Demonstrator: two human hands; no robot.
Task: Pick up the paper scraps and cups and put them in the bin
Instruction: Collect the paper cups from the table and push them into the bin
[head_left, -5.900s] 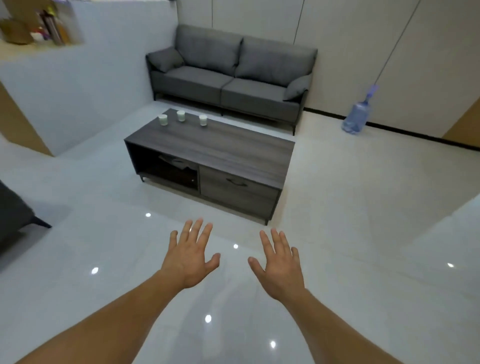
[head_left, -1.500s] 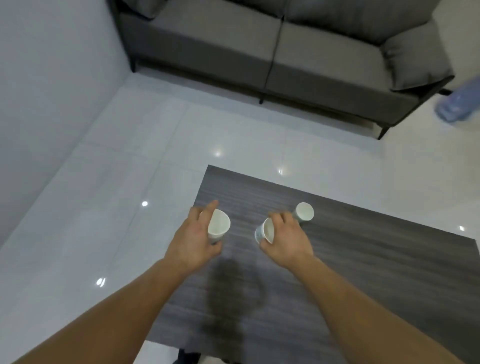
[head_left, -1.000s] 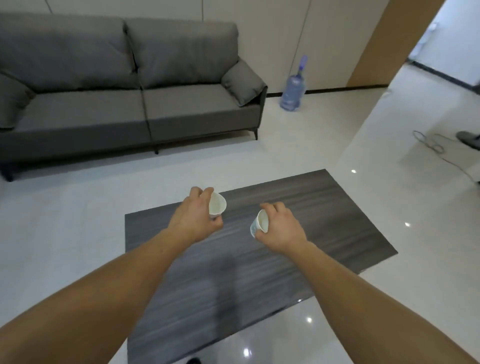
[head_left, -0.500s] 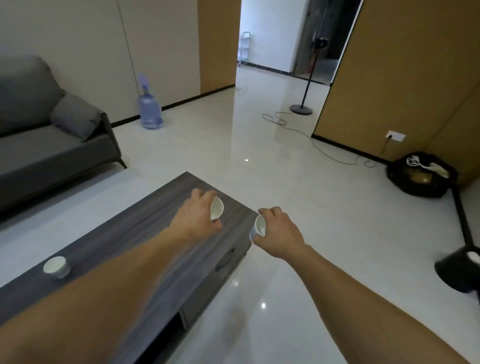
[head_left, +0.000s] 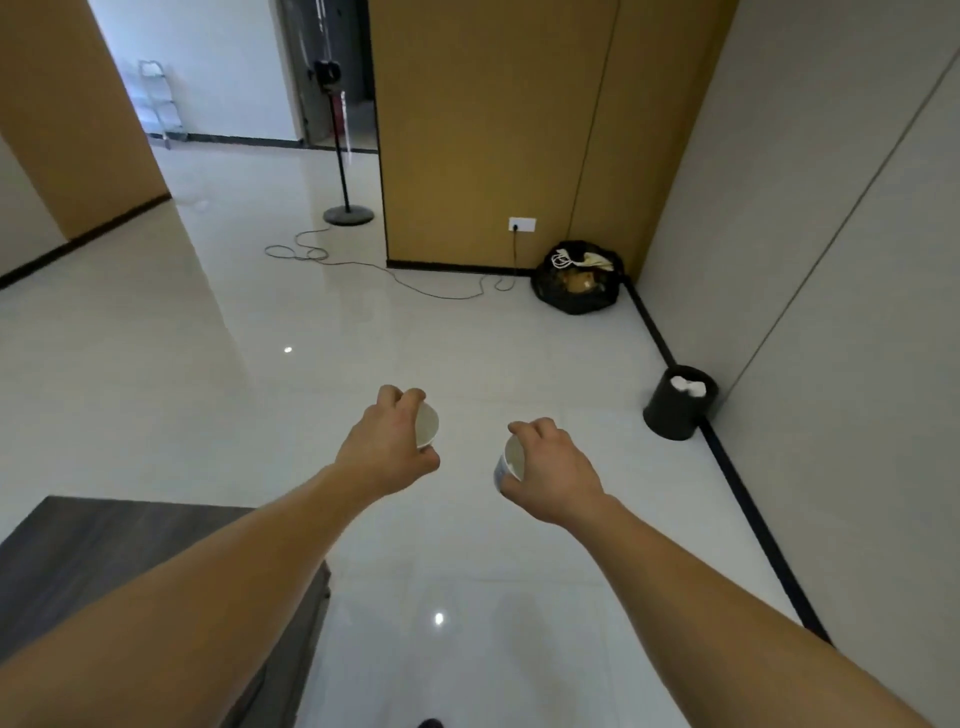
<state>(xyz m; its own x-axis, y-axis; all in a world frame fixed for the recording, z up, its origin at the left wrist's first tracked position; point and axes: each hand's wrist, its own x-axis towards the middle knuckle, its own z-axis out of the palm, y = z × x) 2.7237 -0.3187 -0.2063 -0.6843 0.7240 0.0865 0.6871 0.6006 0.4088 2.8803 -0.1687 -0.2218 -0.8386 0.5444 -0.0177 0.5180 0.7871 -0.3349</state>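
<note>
Swung off the worktop (head_left: 104, 561), bin (head_left: 670, 415) now in view: left hand (head_left: 387, 447) fingers wrap one cup (head_left: 427, 425), right hand (head_left: 553, 473) the other cup (head_left: 511, 464), both well short of the bin.

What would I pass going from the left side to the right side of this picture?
Metal rack → floor stand's base → left cup → right cup → black bag → bin.
</note>
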